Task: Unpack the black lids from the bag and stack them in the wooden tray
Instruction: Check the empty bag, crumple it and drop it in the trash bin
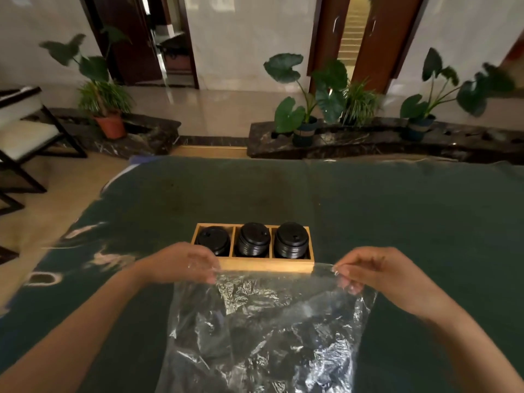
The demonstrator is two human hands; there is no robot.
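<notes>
A clear crinkled plastic bag [263, 330] hangs in front of me, stretched flat between both hands. My left hand [184, 260] pinches its upper left corner and my right hand [374, 272] pinches its upper right corner. I cannot tell whether anything lies inside the bag. Just beyond the bag's top edge stands a wooden tray [266, 264] with three compartments. Each compartment holds a stack of black lids: left stack [213, 240], middle stack [253, 239], right stack [292, 239]. The middle and right stacks rise above the tray's rim.
The tray rests on a table covered with a dark green cloth [397, 217]. A dark-framed chair [25, 137] stands off the table's left side. Potted plants [306, 109] line a stone ledge past the far edge.
</notes>
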